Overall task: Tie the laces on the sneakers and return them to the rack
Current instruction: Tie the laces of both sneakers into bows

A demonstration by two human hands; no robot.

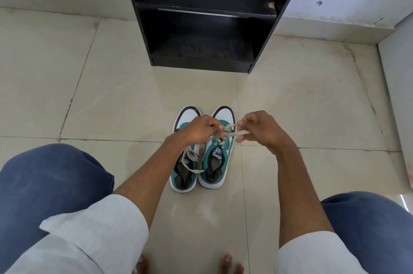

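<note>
Two teal and white sneakers stand side by side on the tiled floor, toes pointing away from me. The left sneaker point(184, 175) has its off-white laces lying loose over the tongue. Over the right sneaker point(215, 162) both hands hold its laces point(232, 131) taut between them. My left hand point(199, 130) pinches one lace end above the shoe. My right hand point(259, 130) grips the other strand, pulled to the right. The black shoe rack point(201, 16) stands against the wall straight ahead, its shelves bare.
My knees in blue trousers frame the view at the lower left point(51, 184) and lower right point(366, 217). Bare toes point(230, 263) show at the bottom edge. A white wall and a raised ledge point(335, 32) run behind the rack.
</note>
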